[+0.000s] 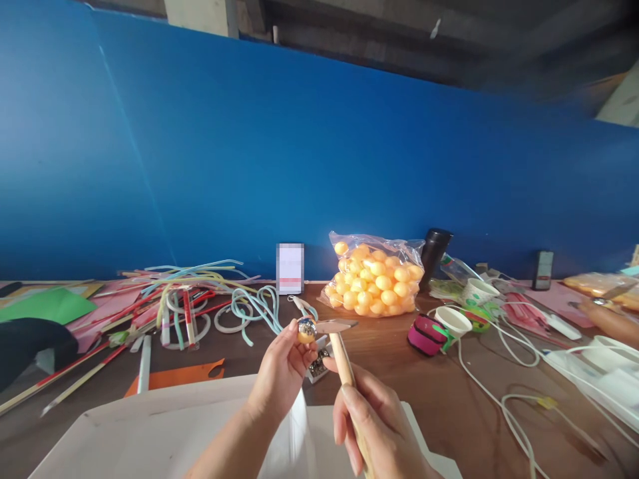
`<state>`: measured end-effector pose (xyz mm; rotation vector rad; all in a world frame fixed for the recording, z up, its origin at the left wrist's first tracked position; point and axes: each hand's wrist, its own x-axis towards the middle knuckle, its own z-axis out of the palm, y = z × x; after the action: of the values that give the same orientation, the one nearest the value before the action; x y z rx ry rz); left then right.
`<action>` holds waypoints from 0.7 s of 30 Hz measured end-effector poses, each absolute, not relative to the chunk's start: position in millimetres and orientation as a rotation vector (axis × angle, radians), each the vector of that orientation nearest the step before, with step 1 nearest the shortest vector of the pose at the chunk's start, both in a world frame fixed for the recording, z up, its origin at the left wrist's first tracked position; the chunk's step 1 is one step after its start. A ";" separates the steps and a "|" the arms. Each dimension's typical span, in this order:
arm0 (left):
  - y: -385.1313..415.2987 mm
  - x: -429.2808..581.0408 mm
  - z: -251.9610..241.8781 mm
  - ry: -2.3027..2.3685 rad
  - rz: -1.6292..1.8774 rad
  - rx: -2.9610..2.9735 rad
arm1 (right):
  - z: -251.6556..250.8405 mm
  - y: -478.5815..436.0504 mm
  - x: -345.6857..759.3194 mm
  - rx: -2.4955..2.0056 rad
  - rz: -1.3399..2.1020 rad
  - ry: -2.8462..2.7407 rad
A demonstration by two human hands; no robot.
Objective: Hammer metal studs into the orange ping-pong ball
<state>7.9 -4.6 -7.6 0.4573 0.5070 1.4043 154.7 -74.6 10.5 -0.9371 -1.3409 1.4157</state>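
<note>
Between the fingertips of my left hand (284, 366) is a small shiny ball (306, 330), silver in front and orange-gold along its lower edge. My right hand (372, 419) is wrapped round the pale wooden handle of a hammer (342, 359). The hammer's narrow metal head sits level with the ball, its left end at the ball's side; whether they touch I cannot tell. Behind my hands, partly covered by them, stands a small white box (318, 367) with shiny metal pieces inside. Under my forearms lies a large white sheet or board (164, 426).
A clear bag of orange balls (374, 276) stands by the blue partition (299, 146), beside a phone (290, 269). Tubes and sticks (184, 313) clutter the left. To the right are paper cups (453, 321), a magenta pouch (426, 334), white cables (492, 392) and another person's hand (606, 311).
</note>
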 end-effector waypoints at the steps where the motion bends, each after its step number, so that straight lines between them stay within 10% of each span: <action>1: -4.5 8.0 -7.4 0.502 1.400 0.459 | 11.0 -74.9 155.2 -0.932 1.412 -1.331; 21: -4.7 8.7 -7.5 0.494 1.408 0.515 | 9.4 -74.4 154.4 -0.995 1.443 -1.376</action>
<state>8.7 -4.7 -7.5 0.5148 0.4942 1.4076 154.4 -74.4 9.4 -0.9951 -1.3759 1.4431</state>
